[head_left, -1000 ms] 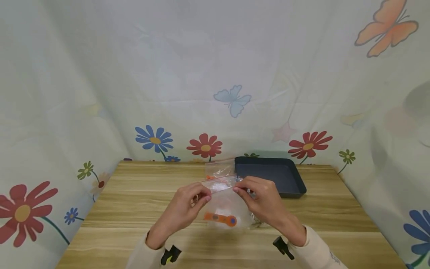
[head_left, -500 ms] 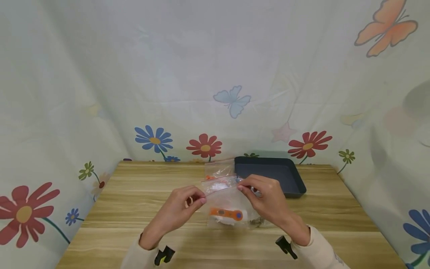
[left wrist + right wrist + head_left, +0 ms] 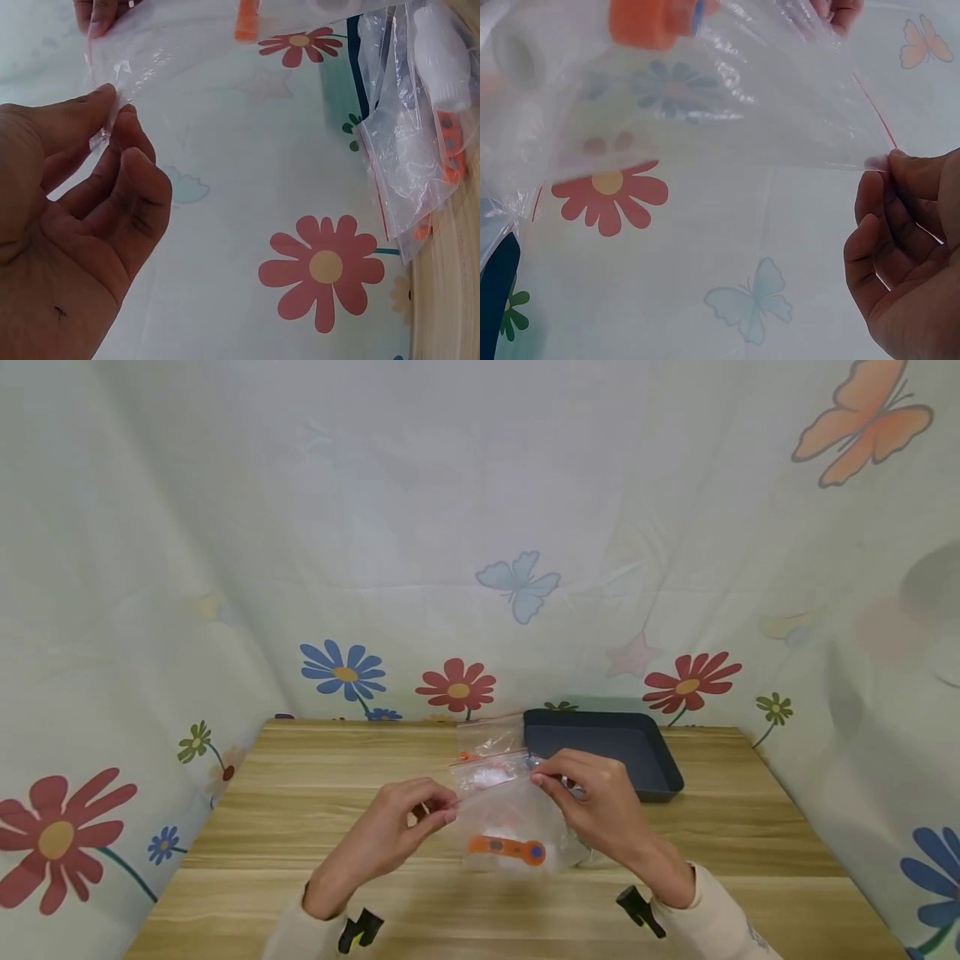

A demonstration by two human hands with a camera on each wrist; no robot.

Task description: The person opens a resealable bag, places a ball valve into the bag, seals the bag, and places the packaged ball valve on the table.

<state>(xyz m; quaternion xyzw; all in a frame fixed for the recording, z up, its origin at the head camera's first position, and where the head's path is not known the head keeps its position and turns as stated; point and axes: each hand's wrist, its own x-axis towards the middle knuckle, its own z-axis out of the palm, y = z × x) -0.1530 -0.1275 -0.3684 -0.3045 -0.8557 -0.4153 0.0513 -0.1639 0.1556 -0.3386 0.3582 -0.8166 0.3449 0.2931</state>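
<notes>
A clear zip bag (image 3: 487, 814) hangs over the table between both hands, its top edge with a red line pulled taut. My left hand (image 3: 386, 831) pinches its upper left corner between thumb and fingertips. At the opposite upper corner, my right hand (image 3: 596, 802) does the same. Inside lies a long orange piece with a round blue spot (image 3: 536, 852), beside something white. The right wrist view shows the bag from the far side, with a hollow white round end (image 3: 517, 56) near the orange piece (image 3: 641, 22). What the orange piece is, I cannot tell.
More zip bags (image 3: 491, 735) lie behind, one holding a white bottle (image 3: 442, 56) and orange parts (image 3: 451, 146). A dark rectangular tray (image 3: 637, 756) stands at the back right of the wooden table (image 3: 315, 760). Flower-printed fabric (image 3: 405, 568) surrounds the table.
Over the last second the hands moved apart, the left going left and slightly down, the right slightly right. The bag's top edge stretched wider, and the orange piece shifted right.
</notes>
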